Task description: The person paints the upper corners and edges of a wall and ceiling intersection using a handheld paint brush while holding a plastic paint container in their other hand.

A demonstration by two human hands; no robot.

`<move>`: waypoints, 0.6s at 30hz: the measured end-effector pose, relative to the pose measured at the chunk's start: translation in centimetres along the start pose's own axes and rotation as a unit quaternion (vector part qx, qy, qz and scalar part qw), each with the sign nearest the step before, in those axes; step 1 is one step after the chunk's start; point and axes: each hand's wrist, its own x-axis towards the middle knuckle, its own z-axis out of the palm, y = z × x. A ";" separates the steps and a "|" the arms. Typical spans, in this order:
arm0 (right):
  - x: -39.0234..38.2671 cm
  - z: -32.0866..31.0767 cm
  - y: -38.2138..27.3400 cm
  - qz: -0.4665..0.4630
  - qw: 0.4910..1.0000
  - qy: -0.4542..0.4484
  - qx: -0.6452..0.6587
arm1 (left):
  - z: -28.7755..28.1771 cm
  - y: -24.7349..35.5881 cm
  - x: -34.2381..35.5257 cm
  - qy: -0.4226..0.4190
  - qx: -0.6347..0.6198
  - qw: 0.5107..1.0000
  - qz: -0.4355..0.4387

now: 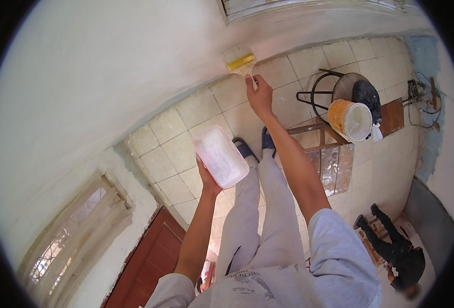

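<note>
My left hand (207,177) supports a pale, rounded rectangular plastic tub (220,155) from its side and underside. White material coats the inside of the tub. Farther forward, my right hand (260,96) is closed around the pale handle of a wide flat hand tool (242,63) with a yellow band across its head. The tool's head is up against or close to the lower part of the white wall (134,61); whether it touches, I cannot tell. Brush or scraper, its kind is not clear.
Right of my arm stand a round stool (344,86) with a black bag, an orange-and-white bucket (347,118) and a worn wooden bench (334,164). Another person in dark clothes (409,259) is at the lower right. A louvred window (73,241) and red-brown door (147,262) are at left.
</note>
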 end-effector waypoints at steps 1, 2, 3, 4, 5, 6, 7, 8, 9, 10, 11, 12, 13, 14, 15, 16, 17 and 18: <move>-0.6 -0.4 -1.4 -0.004 0.999 -0.012 0.045 | -0.2 0.1 -0.3 0.013 0.000 1.000 0.003; -0.7 -0.9 -2.4 -0.007 0.996 -0.019 0.088 | -0.5 0.1 -0.3 0.013 0.000 1.000 0.004; -0.5 -0.9 -3.6 -0.007 0.996 -0.021 0.089 | -0.8 0.1 -0.3 0.004 0.003 1.000 0.003; -0.3 -0.9 -4.1 -0.029 0.995 -0.011 0.100 | -1.0 0.0 -0.2 -0.007 0.006 1.000 0.000; -0.3 -0.8 -4.5 -0.051 0.993 -0.002 0.111 | -1.2 -0.1 -0.2 -0.007 0.007 1.000 0.001; -0.1 -0.4 -4.7 -0.050 0.992 -0.004 0.112 | -1.5 -0.1 -0.1 -0.007 0.009 1.000 0.007; 0.5 0.0 -3.9 -0.042 0.996 -0.005 0.083 | -1.3 -0.3 0.1 -0.011 0.012 1.000 0.008; 1.2 0.4 -2.7 -0.033 0.998 -0.003 0.053 | -0.6 -0.4 0.2 -0.015 0.014 1.000 0.003; 1.9 0.5 -1.5 -0.032 0.998 0.003 0.050 | 0.1 -0.6 0.3 -0.013 0.015 1.000 0.002; 2.4 0.8 0.3 -0.031 0.999 0.010 0.013 | 0.7 -0.6 0.5 -0.013 0.017 1.000 0.001; 2.4 1.0 0.6 -0.031 0.999 0.009 -0.020 | 0.5 -0.5 0.4 -0.011 0.018 1.000 0.002; 2.3 0.9 1.0 -0.030 0.999 0.009 -0.019 | 0.3 -0.5 0.4 -0.009 0.021 1.000 0.011; 2.0 0.6 0.7 -0.012 0.999 0.001 -0.034 | 0.1 -0.4 0.3 -0.005 0.022 1.000 0.021; 1.8 0.2 0.5 0.007 0.999 -0.006 -0.049 | -0.1 -0.4 0.2 -0.004 0.021 1.000 0.022; 1.5 -0.5 0.4 0.006 0.999 -0.007 -0.050 | -0.3 -0.3 0.1 -0.008 0.011 1.000 0.016; 1.4 -1.3 0.3 -0.002 1.000 0.001 -0.020 | -0.2 -0.3 0.1 -0.014 0.001 1.000 0.009; 1.4 -2.1 0.2 -0.011 1.000 0.010 0.009 | -0.1 -0.4 0.1 -0.014 0.000 1.000 0.009; 1.4 -2.8 0.0 -0.011 1.000 0.009 0.009 | 0.0 -0.5 0.0 -0.005 -0.004 1.000 0.009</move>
